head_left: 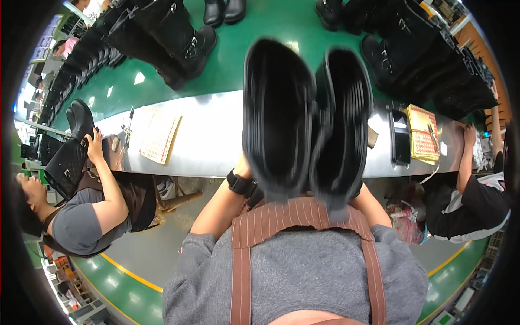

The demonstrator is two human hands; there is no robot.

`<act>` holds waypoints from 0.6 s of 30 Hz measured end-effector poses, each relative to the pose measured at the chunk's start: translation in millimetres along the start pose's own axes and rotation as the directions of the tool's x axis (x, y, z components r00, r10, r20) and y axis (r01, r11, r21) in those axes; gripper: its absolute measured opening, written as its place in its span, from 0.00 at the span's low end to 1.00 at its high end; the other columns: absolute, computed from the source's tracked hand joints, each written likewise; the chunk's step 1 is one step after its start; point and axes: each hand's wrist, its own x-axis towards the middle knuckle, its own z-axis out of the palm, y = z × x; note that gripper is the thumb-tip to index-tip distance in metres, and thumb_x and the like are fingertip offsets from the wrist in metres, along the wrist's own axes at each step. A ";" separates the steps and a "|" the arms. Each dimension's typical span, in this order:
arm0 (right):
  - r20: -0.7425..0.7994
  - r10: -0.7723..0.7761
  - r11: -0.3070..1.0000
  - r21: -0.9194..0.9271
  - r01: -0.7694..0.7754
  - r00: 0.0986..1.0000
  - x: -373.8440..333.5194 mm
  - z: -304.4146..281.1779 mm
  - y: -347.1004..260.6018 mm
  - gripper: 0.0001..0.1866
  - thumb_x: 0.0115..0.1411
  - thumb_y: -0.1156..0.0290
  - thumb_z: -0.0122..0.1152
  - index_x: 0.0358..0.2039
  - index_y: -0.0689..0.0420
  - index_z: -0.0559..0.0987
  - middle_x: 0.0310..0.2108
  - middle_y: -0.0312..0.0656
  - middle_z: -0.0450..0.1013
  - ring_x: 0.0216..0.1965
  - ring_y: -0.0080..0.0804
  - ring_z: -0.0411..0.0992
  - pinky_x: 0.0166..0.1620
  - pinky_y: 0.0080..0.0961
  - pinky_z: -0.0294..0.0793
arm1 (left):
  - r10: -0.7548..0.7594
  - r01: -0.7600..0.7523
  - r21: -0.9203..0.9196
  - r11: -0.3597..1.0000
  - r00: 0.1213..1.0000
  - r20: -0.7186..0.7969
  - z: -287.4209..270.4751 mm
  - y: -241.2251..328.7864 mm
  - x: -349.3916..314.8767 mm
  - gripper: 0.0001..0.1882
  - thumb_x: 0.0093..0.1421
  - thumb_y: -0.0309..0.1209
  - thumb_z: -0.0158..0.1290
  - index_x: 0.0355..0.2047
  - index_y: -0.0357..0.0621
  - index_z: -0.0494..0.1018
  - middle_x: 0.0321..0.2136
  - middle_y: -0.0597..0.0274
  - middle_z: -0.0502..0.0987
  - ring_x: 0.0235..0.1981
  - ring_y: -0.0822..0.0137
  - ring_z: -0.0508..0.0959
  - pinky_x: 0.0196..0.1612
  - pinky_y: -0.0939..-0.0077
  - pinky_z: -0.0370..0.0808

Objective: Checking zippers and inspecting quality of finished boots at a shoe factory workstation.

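A pair of black boots, the left boot (279, 114) and the right boot (342, 108), is held up in front of my chest over the workbench. Their dark open tops face me, and motion blurs their edges. My left hand (243, 166), below a black wristwatch, is against the outer side of the left boot, its fingers hidden behind it. On the other side my right forearm (372, 207) reaches up to the right boot, which covers that hand. Both hands appear to be holding the boots.
A metal workbench (211, 141) spans the view. On it lie a yellow patterned pad (158, 135), a phone (400, 138) and a yellow bundle (422, 132). Tall black boots (162, 38) stand beyond. A co-worker at left handles a boot (67, 162); another person's arm (466, 157) rests at right.
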 end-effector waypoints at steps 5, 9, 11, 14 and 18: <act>0.206 -0.220 0.602 0.797 -0.034 0.953 45.1 -16.8 -11.6 0.35 0.65 0.65 0.55 0.67 0.53 0.50 0.45 0.42 0.72 0.45 0.23 0.69 0.53 0.21 0.64 | 0.372 -0.354 -0.127 0.926 0.913 0.166 -5.1 43.7 23.1 0.31 0.68 0.35 0.44 0.68 0.56 0.46 0.59 0.59 0.64 0.54 0.68 0.69 0.59 0.73 0.64; 0.297 -0.384 0.434 0.894 -0.113 0.874 80.2 -30.3 -26.0 0.39 0.59 0.62 0.62 0.66 0.52 0.54 0.57 0.38 0.66 0.55 0.26 0.65 0.59 0.27 0.61 | 0.251 -0.191 -0.196 0.962 0.900 0.356 -19.6 68.2 49.2 0.37 0.63 0.37 0.54 0.66 0.50 0.48 0.57 0.64 0.66 0.56 0.69 0.68 0.58 0.72 0.65; 0.347 -0.361 0.381 0.902 -0.203 0.865 81.0 -27.1 -24.5 0.38 0.59 0.61 0.61 0.66 0.53 0.55 0.58 0.37 0.64 0.56 0.26 0.64 0.59 0.27 0.60 | 0.283 -0.186 -0.250 0.950 0.854 0.438 -22.2 64.9 54.8 0.38 0.61 0.41 0.55 0.66 0.49 0.49 0.57 0.63 0.66 0.56 0.69 0.67 0.59 0.71 0.64; 0.410 -0.304 0.279 0.901 -0.331 0.860 72.1 -13.3 -13.6 0.37 0.60 0.60 0.59 0.66 0.52 0.56 0.60 0.34 0.62 0.58 0.26 0.63 0.61 0.26 0.58 | 0.210 -0.073 -0.317 0.946 0.881 0.425 -21.8 49.1 50.2 0.41 0.59 0.47 0.56 0.66 0.48 0.51 0.58 0.62 0.65 0.57 0.67 0.66 0.61 0.69 0.63; 0.493 -0.201 0.206 0.866 -0.455 0.847 69.3 -7.1 -0.4 0.28 0.66 0.61 0.49 0.63 0.56 0.59 0.59 0.36 0.64 0.58 0.29 0.63 0.62 0.28 0.58 | 0.099 0.030 -0.319 0.947 0.919 0.382 -18.7 41.0 37.1 0.36 0.63 0.50 0.48 0.64 0.44 0.53 0.58 0.60 0.65 0.57 0.67 0.67 0.60 0.68 0.64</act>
